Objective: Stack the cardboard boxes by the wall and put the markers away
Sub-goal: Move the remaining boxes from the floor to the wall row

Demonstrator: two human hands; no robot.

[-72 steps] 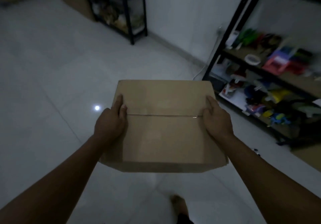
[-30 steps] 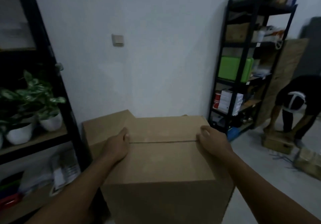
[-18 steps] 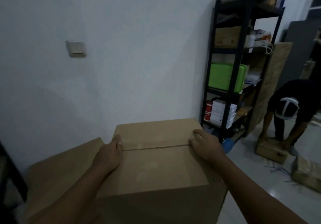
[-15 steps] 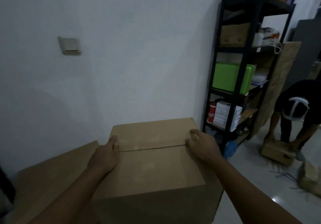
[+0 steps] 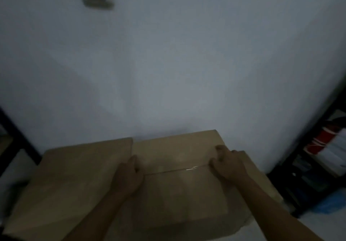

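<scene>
Head cam has our left hand [image 5: 129,177] and right hand [image 5: 227,166] clamped on opposite sides of the carried box [image 5: 179,175], fingers curled over the top edges at each end of its taped seam. That box sits dead centre, hard against the wall [image 5: 168,63], with a second box [image 5: 74,181] touching it at 9 o'clock. We'd guess it's light and stiff. Side grips like these work; the tape looks slick. Shelving [image 5: 318,166] at 3 o'clock.

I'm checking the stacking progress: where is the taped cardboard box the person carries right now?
In the head view, the taped brown cardboard box sits low centre against the white wall, held between left hand and right hand, beside another brown cardboard box on its left.
</scene>
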